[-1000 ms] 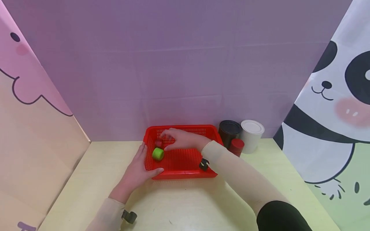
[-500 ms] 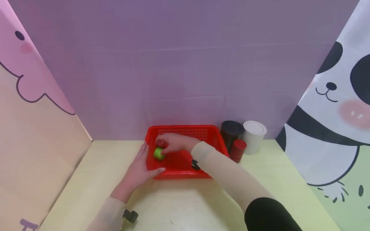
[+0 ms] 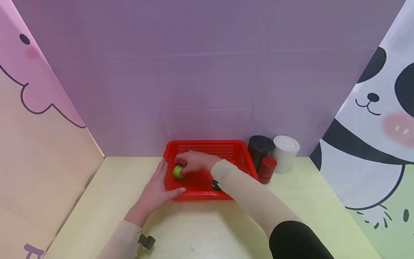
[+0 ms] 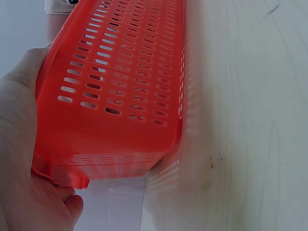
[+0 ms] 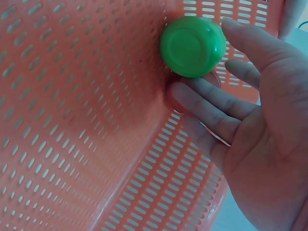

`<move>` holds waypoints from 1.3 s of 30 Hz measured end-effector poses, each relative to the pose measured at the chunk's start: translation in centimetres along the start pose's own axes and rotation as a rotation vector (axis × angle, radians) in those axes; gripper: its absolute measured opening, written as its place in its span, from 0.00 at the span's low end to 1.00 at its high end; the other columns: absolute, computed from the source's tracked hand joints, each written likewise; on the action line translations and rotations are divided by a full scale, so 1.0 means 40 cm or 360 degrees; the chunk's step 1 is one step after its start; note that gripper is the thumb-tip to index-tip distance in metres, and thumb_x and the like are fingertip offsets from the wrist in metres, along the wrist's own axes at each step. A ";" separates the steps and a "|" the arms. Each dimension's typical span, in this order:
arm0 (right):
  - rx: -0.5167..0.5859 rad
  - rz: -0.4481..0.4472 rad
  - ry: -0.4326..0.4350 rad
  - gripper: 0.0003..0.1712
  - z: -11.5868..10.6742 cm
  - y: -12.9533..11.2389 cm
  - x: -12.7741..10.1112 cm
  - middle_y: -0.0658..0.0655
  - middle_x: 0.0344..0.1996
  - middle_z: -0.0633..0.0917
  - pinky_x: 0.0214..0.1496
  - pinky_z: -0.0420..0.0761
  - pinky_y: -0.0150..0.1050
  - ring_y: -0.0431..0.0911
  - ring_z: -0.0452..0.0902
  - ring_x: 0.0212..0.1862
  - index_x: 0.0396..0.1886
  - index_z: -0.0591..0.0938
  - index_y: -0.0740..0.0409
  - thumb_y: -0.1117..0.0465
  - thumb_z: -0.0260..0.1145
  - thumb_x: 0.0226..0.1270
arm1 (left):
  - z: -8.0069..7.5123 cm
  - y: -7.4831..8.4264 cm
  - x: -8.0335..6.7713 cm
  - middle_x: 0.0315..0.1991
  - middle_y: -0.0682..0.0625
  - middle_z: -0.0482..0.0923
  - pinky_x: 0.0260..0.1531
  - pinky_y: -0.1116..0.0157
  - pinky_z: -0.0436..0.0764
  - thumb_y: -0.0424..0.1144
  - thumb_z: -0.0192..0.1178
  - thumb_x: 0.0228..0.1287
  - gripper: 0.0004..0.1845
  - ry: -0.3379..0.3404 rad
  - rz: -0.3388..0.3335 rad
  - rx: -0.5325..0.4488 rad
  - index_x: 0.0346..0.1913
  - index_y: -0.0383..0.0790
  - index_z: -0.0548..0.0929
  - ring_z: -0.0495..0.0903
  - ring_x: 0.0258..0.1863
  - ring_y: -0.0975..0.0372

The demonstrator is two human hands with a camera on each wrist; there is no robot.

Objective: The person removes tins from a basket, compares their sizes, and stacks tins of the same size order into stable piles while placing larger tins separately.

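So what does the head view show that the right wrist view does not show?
Only the head view shows the left hand holding the basket's left near corner, and the black can, white can and red tin beside the basket on the table. Only the right wrist view shows the fingers close up, straight, touching the green cap's edge. Both show the red basket, the green cap and the right hand.
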State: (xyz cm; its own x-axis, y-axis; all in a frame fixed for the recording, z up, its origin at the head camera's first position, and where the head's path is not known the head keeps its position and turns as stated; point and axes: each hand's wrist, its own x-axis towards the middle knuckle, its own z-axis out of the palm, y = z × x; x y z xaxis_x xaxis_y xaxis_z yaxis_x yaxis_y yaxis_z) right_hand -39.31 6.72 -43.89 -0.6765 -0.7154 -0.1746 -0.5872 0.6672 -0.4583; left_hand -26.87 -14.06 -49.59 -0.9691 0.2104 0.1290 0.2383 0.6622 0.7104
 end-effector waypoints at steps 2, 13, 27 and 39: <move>-0.0012 0.0002 -0.0006 0.27 0.004 -0.002 0.003 0.43 0.48 0.87 0.61 0.87 0.39 0.42 0.83 0.50 0.65 0.86 0.46 0.53 0.84 0.68 | 0.000 0.002 0.000 0.92 0.45 0.43 0.65 0.40 0.84 0.66 0.82 0.57 0.73 -0.0001 -0.0003 -0.0001 0.92 0.41 0.46 0.53 0.88 0.40; -0.0003 0.0049 -0.0040 0.27 0.032 0.008 0.010 0.39 0.48 0.87 0.60 0.86 0.36 0.41 0.82 0.50 0.63 0.89 0.40 0.52 0.86 0.65 | 0.004 0.001 0.002 0.92 0.45 0.43 0.64 0.40 0.84 0.63 0.83 0.57 0.72 -0.0005 -0.0009 0.0019 0.92 0.43 0.45 0.52 0.88 0.40; 0.0025 0.0070 -0.0066 0.35 0.037 0.015 0.010 0.39 0.49 0.86 0.59 0.86 0.33 0.41 0.82 0.51 0.73 0.87 0.41 0.52 0.86 0.66 | 0.005 0.004 0.001 0.92 0.45 0.42 0.65 0.40 0.84 0.62 0.83 0.57 0.72 -0.0016 -0.0019 0.0024 0.92 0.42 0.45 0.51 0.88 0.40; 0.0109 0.0025 -0.0047 0.33 0.015 0.037 0.004 0.42 0.56 0.88 0.64 0.87 0.40 0.42 0.82 0.55 0.73 0.87 0.46 0.52 0.83 0.69 | -0.002 0.002 0.000 0.92 0.45 0.42 0.67 0.40 0.82 0.67 0.81 0.57 0.73 -0.0009 -0.0022 0.0027 0.92 0.42 0.45 0.51 0.88 0.41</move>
State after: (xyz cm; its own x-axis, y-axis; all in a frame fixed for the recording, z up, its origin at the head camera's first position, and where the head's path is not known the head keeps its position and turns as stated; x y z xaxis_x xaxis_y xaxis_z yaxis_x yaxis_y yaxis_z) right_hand -40.02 7.47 -45.13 -0.6717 -0.7113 -0.2073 -0.5441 0.6635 -0.5135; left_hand -26.84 -14.07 -49.48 -0.9719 0.2053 0.1152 0.2260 0.6773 0.7001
